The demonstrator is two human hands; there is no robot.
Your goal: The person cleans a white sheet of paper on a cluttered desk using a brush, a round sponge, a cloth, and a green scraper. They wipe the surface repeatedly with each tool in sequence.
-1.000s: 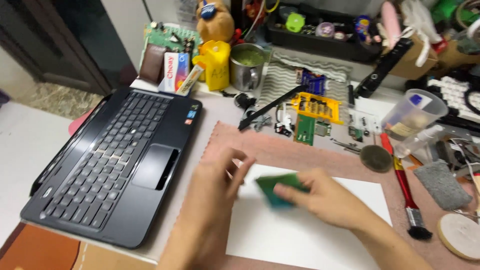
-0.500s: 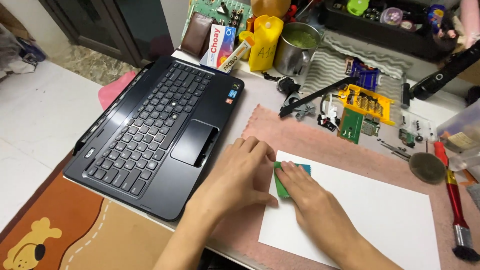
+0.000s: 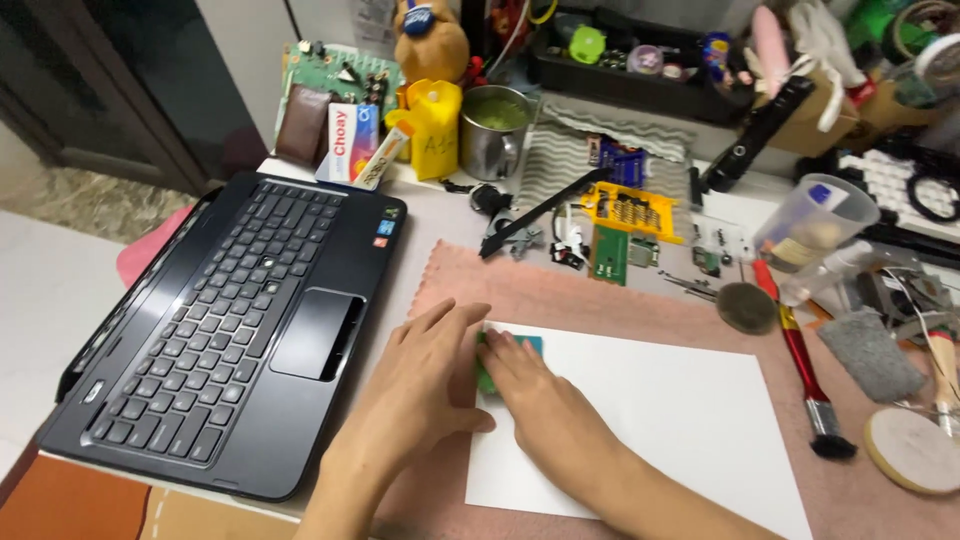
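Green circuit board (image 3: 510,352) lies flat at the near-left corner of the white sheet (image 3: 640,420), pinned under your left hand (image 3: 420,395) and right hand (image 3: 535,395), fingers pressing, not clenched. Judge it light, stiff and fragile; grip its edges. Half a second ago, your hands lay likewise; the view has shifted.

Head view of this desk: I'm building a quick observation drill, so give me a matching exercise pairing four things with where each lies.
Things:
1. small green piece
2. laptop
3. red-handled brush
4. metal mug

Places:
A. at the back, beside the yellow container
B. left of the pink mat
C. on the mat, right of the white sheet
D. on the sheet's top left corner, under both hands

Pairs: 1-D, 2-B, 3-C, 4-A

The left hand and right hand press on it together.
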